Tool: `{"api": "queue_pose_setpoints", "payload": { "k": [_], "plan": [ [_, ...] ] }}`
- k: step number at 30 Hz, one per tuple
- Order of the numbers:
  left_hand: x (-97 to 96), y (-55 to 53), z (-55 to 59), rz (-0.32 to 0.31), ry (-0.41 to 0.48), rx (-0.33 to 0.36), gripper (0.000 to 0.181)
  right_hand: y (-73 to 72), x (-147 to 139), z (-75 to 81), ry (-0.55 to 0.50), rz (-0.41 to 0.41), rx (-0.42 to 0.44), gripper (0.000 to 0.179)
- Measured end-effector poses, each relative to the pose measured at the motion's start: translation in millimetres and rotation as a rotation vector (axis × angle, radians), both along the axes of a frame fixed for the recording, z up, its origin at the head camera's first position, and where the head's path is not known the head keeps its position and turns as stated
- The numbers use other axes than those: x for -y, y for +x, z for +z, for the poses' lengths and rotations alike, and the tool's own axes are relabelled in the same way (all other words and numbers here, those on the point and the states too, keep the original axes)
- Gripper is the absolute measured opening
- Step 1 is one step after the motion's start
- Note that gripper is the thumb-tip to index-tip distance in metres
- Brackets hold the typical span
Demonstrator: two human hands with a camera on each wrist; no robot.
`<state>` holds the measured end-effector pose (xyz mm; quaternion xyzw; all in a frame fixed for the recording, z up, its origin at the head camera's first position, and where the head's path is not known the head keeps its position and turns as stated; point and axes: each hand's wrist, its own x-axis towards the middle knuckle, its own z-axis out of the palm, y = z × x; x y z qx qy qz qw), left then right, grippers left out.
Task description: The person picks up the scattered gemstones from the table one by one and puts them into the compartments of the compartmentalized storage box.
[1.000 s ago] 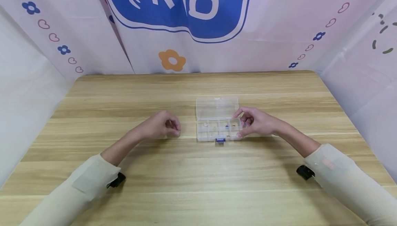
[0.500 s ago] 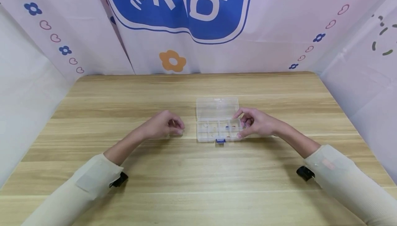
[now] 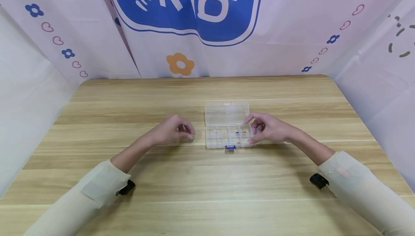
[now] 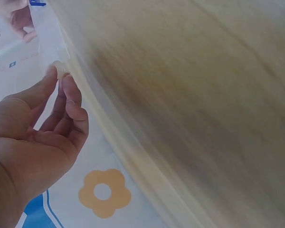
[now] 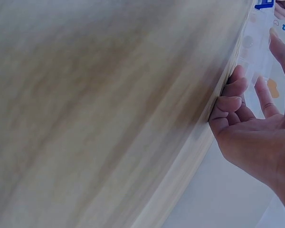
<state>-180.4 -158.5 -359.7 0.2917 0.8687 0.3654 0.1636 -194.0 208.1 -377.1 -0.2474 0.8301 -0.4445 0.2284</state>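
Note:
A clear plastic compartment box (image 3: pixel 212 142) lies on the wooden table with its lid (image 3: pixel 227 113) folded back. Small round pieces, one of them blue (image 3: pixel 237 132), lie in several compartments. My right hand (image 3: pixel 267 128) grips the box's right end, thumb at the front corner and index finger at the back. Just left of the box, my left hand (image 3: pixel 172 131) pinches a small pale, round piece (image 4: pixel 61 69) between thumb and index finger, a little apart from the box. Its exact kind cannot be made out.
A blue latch (image 3: pixel 230 147) sticks out from the box's front. Behind the wooden table (image 3: pixel 207 192) hangs a white printed cloth (image 3: pixel 275 56). Black wrist devices (image 3: pixel 319 181) sit under both sleeves.
My left hand has moved right toward the box, still pinching the small pale piece. The right hand and the box have stayed where they were.

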Motion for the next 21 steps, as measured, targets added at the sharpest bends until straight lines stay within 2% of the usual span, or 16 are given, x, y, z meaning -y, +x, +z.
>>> {"api": "queue_pose_setpoints", "payload": {
  "k": [6,13,21],
  "plan": [
    [-1.6,-0.2,1.8,0.019,0.011,0.005,0.001,0.0,0.0,0.5,-0.004,0.007,-0.003,0.053],
    [-4.0,1.1,3.7,0.027,0.006,-0.023,0.005,-0.9,-0.4,0.3,0.009,0.004,0.001,0.053],
    [-6.9,2.3,3.9,0.027,0.031,-0.019,0.006,-1.8,-0.8,-0.8,0.002,0.008,0.001,0.054]
  ]
}}
